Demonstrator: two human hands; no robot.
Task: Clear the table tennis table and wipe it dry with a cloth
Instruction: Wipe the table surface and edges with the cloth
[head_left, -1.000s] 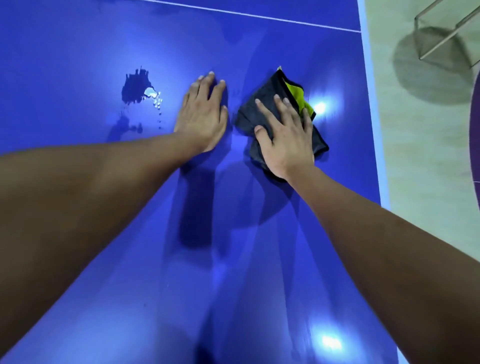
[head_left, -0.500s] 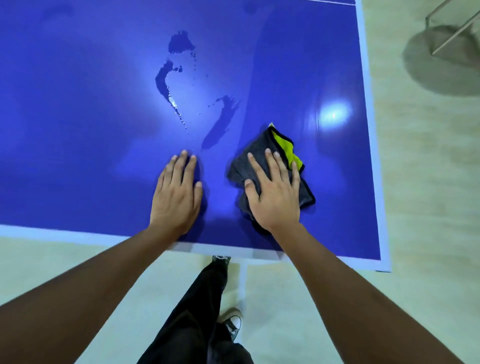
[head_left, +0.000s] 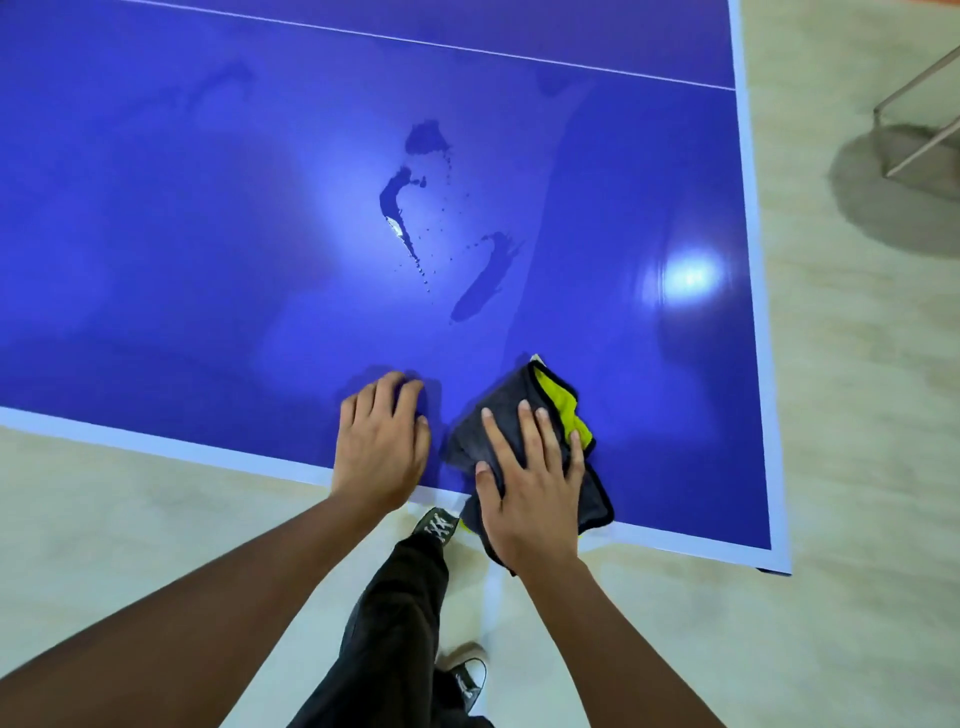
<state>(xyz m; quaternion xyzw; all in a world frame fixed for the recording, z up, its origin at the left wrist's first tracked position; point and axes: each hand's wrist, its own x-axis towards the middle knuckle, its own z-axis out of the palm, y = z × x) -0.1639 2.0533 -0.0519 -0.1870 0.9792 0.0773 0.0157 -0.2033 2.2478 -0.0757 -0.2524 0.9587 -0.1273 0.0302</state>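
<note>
While the right hand (head_left: 530, 483) lies flat on the grey-and-yellow microfibre cloth (head_left: 511, 392), fingers straight and spread and pressing rather than gripping, the wet patches are not yet reached. The long puddle (head_left: 397, 202), the smeared streak (head_left: 483, 280) and the small blot (head_left: 423, 137) all sit well beyond the fingertips, with droplets scattered between them.

The cloth is under the palm at the near edge (head_left: 156, 441) of the table tennis table (head_left: 208, 260), and its rear part hangs off behind the heel of the hand. To my eye, the next stroke should push forward from the fingertips with even palm weight, taking the streak first. Bunching the overhang back under the hand would put more dry fabric on the water.

Just to the thumb side, the left hand (head_left: 382, 447) props on the surface, its fingers bent, tips down, holding nothing. It looks a fair brace for leaning.

Ahead of both hands the blue surface runs open. Out past the little finger lies the side edge (head_left: 753, 260), so sideways strokes risk flicking water onto the floor. A metal frame (head_left: 914, 130) stands beyond it.
</note>
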